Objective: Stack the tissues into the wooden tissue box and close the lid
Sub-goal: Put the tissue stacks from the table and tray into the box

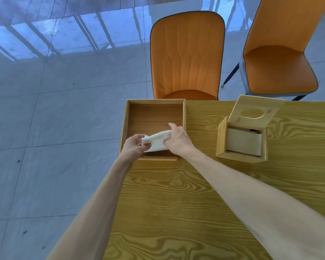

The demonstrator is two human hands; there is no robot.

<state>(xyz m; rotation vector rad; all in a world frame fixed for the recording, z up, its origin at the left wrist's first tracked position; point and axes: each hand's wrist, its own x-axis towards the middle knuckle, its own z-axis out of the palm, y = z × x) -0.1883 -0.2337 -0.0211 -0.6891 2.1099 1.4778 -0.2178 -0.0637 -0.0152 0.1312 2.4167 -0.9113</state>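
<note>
A white stack of tissues (156, 141) is held between both hands just above the near part of a shallow wooden tray (154, 117) at the table's left corner. My left hand (134, 147) grips the stack's left end and my right hand (177, 140) grips its right end. To the right stands the wooden tissue box (241, 142), its hinged lid (255, 111) with an oval hole tilted up and open. White tissues (244, 142) lie inside the box.
The yellow wood-grain table (195, 203) ends at its left edge right beside the tray, with grey floor tiles beyond. Two orange chairs (188, 57) (278, 68) stand behind the table's far edge.
</note>
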